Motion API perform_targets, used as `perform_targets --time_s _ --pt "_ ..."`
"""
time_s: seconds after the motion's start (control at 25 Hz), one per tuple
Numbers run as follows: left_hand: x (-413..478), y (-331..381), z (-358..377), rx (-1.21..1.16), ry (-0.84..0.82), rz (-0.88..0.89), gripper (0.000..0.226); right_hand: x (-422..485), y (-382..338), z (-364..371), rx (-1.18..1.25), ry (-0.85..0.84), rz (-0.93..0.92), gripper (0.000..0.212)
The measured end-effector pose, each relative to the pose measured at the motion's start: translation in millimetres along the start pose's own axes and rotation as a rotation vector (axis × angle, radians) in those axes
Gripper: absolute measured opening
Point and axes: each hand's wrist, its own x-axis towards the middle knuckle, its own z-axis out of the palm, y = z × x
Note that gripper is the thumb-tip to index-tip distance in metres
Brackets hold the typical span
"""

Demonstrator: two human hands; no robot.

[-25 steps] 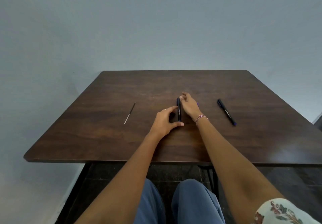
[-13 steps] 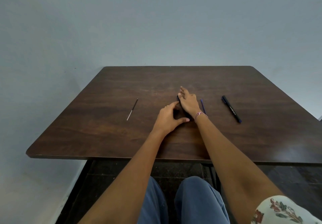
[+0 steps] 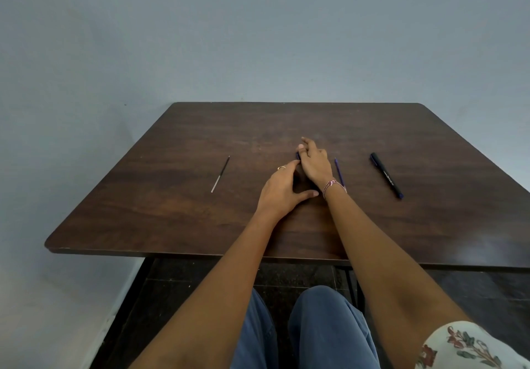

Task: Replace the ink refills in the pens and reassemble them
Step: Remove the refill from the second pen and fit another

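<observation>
Since hands shifted, blue refill (image 3: 339,171) uncovered.

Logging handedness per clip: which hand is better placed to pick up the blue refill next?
Right, probably. The blue refill lies just beside the right hand, on its outer side. The left hand sits across the middle pen, farther away.
</observation>
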Motion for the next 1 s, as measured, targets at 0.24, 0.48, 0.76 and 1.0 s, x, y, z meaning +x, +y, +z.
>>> perform_targets --time_s 0.24,0.48,0.76,1.0 --pt "-0.3 -3.2 -0.6 0.005 0.045 0.025 0.079 -10.9 -1.6 -7.8 0.35 0.129 -0.183 0.061" --pt "0.7 -5.2 -2.6 -0.002 0.031 0.005 0.071 -27.2 -5.7 -3.8 0.475 0.138 -0.221 0.088" --pt "1.7 -8.2 -8.4 -0.144 0.024 0.044 0.05 -47.0 -4.3 -5.8 0.693 0.133 -0.116 0.052" --pt "0.3 -7.3 -19.5 -0.892 0.245 -0.279 0.014 -68.8 -4.2 -10.9 0.8 -0.025 -0.097 0.023"
